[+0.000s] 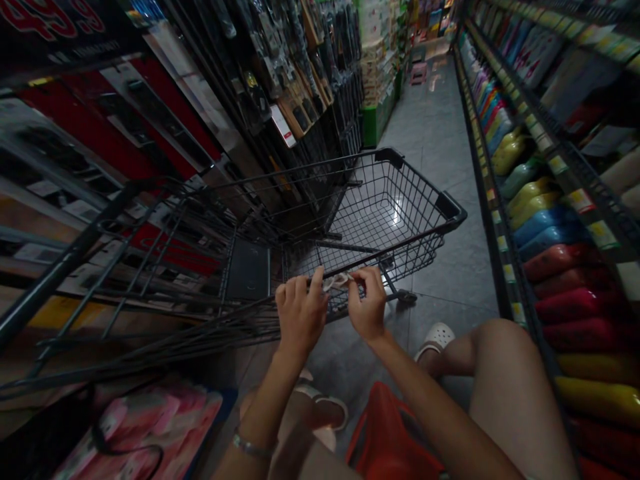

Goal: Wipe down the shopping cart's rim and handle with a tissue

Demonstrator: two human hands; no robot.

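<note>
A dark wire shopping cart [345, 248] stands before me, tilted across the view. At its near side rail, a small whitish looped strip [339, 280] spans the gap between my hands; its exact kind is too blurred to tell. My left hand [301, 310] has its fingers bent at the rail and pinches the strip's left end. Thumb and fingers of my right hand [367, 300] close on the right end. Both palms are turned away from me, so part of each grip is hidden.
Shelves of folded coloured textiles [555, 257] line the right side. Packaged goods [280, 73] hang on the left. A red plastic seat [383, 437] is between my legs. Pink packages [145, 427] lie at lower left. A small pink stool [419, 73] stands down the aisle.
</note>
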